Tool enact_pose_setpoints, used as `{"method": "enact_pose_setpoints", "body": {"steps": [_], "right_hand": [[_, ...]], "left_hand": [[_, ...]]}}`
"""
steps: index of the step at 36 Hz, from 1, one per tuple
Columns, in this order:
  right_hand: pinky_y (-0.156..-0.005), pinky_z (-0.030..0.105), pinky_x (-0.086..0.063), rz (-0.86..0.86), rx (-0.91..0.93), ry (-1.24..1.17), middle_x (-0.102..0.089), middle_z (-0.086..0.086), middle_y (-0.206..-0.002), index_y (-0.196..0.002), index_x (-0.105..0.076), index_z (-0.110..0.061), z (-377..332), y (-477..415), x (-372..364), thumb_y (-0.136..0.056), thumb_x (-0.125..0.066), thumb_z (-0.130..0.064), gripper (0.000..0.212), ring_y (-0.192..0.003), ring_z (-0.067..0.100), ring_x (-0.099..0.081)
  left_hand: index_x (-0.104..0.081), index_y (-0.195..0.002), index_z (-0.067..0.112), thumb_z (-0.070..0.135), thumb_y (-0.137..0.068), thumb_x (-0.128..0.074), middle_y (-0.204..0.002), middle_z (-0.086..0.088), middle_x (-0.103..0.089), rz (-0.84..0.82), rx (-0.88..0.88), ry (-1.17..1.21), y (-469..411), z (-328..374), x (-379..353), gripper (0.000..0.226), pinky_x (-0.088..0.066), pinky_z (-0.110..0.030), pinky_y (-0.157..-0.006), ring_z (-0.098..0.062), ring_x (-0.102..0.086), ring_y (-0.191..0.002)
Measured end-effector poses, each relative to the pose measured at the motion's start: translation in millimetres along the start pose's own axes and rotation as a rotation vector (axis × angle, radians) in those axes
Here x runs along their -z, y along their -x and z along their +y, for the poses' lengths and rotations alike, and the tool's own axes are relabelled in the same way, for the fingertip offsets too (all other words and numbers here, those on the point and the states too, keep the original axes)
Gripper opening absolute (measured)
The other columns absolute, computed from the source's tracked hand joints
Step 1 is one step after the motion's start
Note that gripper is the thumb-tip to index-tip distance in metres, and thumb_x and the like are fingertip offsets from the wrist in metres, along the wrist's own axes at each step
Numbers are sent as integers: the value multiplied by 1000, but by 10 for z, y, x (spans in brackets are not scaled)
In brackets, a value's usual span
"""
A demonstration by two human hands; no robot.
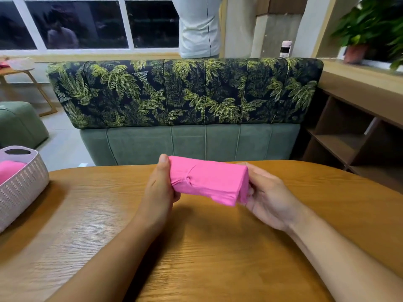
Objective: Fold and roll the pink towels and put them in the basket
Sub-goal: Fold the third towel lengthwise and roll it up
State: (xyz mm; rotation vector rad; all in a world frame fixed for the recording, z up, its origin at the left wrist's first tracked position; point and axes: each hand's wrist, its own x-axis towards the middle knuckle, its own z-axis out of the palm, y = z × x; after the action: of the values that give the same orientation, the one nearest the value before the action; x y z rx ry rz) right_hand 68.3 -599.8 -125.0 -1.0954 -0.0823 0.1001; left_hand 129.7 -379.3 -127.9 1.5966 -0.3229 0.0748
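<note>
Both hands on one item. Left hand (pixel 159 188) grip is clenched on the left end of the rolled pink towel (pixel 209 179) — thumb up along the end, fingers curled under. Right hand (pixel 269 199) grip grasps the right end, fingers wrapped round it. The towel is a tight, blocky roll, roughly level, right end a bit lower, with a loose flap at the lower right corner. It is held above the tabletop (pixel 196 253), shadow under it, not touching the wood. Basket (pixel 32 177) sits at the far left edge of the tabletop, well apart from the hands — pale, woven look, handle cutout in the rim. Second pink towel (pixel 9 171) is inside it, partly cut off by the frame. Beyond the tabletop: green sofa (pixel 185 94) with palm-leaf back cushions, wooden shelf (pixel 344 138) at right, potted plant (pixel 370 25) top right.
</note>
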Motion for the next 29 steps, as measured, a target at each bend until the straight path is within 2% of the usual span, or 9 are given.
{"method": "enact_pose_setpoints", "body": {"steps": [3, 6, 8, 14, 16, 18, 21, 24, 29], "right_hand": [[-108, 53, -45, 154, 32, 97, -65, 20, -136, -136, -57, 2, 52, -48, 112, -108, -44, -18, 37, -128, 35, -60], [-97, 53, -45, 129, 104, 148, -63, 12, -140, -129, -59, -12, 11, -21, 109, -108, -43, -28, 32, -120, 30, -57], [-94, 52, -44, 57, 174, 197, -59, 7, -146, -135, -58, -18, -30, 8, 90, -101, -52, -34, 38, -119, 27, -56], [-100, 37, -55, 45, 323, 870, -68, -5, -126, -126, -67, -28, 37, 19, 102, -75, -95, -20, 59, -116, 19, -66], [-94, 38, -56, 97, 364, 818, -72, -3, -117, -117, -71, -22, 57, -7, 114, -74, -94, -13, 49, -109, 19, -69], [-93, 42, -55, 147, 373, 697, -75, 2, -112, -112, -74, -17, 79, -40, 132, -79, -88, -3, 39, -108, 25, -69], [-78, 47, -60, 206, 278, 466, -72, 13, -115, -111, -73, -13, 98, -47, 124, -85, -80, 0, 30, -105, 40, -68], [-63, 44, -63, 234, 144, 338, -71, 12, -122, -113, -73, -13, 101, -21, 80, -90, -73, 1, 27, -103, 39, -73], [-58, 40, -64, 257, 69, 273, -73, 11, -122, -114, -73, -10, 113, 8, 0, -92, -71, 0, 24, -97, 37, -75]], "left_hand": [[-44, -82, 2, 54, -111, -17, -64, 0, -41, 13, -39, -173, -30, -84, 17, 65, -34, -34, -59, -15, -38, -60], [-49, -72, 20, 52, -112, -18, -61, 13, -52, 40, -5, -222, -29, -90, -22, 60, -38, -30, -65, -5, -45, -62], [-50, -63, 20, 49, -112, -19, -52, 14, -53, 26, 74, -196, -21, -78, -51, 65, -39, -21, -56, 0, -45, -52], [-67, -64, 15, 80, -97, -25, -62, -16, -54, -274, 443, -214, -132, -163, 75, 84, -32, -26, -46, -22, -44, -46], [-70, -84, 11, 76, -100, -30, -71, -15, -63, -318, 347, -243, -133, -117, 91, 77, -42, -29, -45, -23, -54, -53], [-67, -104, 19, 62, -105, -41, -89, -2, -70, -276, 116, -243, -100, -66, 73, 50, -56, -31, -60, -13, -64, -72], [-68, -111, 25, 44, -103, -56, -103, 8, -71, -306, -153, -260, -55, -72, 54, 23, -51, -20, -79, -7, -66, -95], [-74, -106, 22, 31, -103, -63, -99, 6, -73, -266, -173, -262, -25, -75, 31, 14, -47, -23, -76, -12, -66, -92], [-75, -96, 13, 26, -100, -68, -96, -9, -74, -218, -58, -104, -47, -123, 9, 15, -49, -42, -78, -35, -67, -93]]}}
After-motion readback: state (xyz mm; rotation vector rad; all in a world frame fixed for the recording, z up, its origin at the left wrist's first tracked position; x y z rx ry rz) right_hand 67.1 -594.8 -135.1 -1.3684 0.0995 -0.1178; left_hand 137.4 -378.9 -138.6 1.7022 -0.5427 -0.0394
